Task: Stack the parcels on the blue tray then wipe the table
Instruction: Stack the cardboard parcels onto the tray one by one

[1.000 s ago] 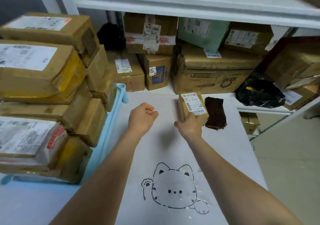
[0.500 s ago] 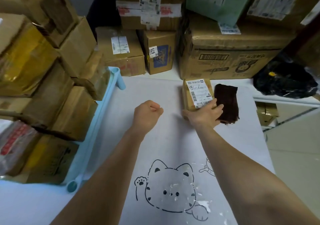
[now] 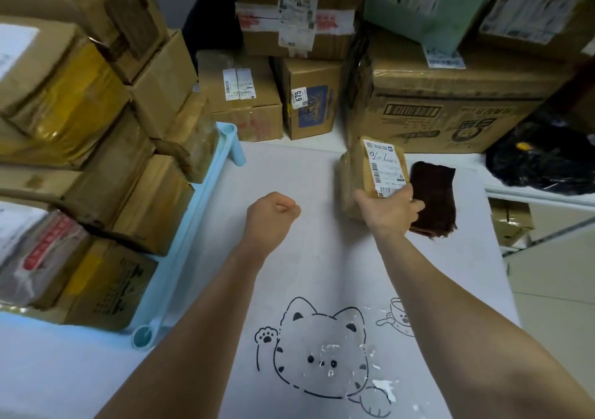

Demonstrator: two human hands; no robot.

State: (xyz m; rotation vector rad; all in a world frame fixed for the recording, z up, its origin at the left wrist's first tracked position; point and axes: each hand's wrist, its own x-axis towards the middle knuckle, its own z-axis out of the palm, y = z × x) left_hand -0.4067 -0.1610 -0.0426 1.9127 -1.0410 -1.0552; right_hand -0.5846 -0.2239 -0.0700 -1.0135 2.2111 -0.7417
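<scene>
A small brown parcel (image 3: 363,173) with a white label stands tilted on the white table (image 3: 289,173), far right of centre. My right hand (image 3: 388,209) grips its near end, thumb on the left side and fingers over the labelled top. A dark brown cloth (image 3: 434,199) lies flat just right of the parcel. My left hand (image 3: 272,215) is a closed fist above the table's middle and holds nothing. The blue tray (image 3: 206,193) runs along the left, with several stacked brown parcels (image 3: 96,160) on it.
Large cardboard boxes (image 3: 434,102) and a green parcel (image 3: 418,6) line the back of the table. A black bag (image 3: 544,160) lies at the far right on a shelf. A cat drawing (image 3: 322,351) marks the table near me. The floor drops off at right.
My right hand has closed round the small parcel and tipped it up off the table. The view has moved closer and lower. My left fist has barely moved.
</scene>
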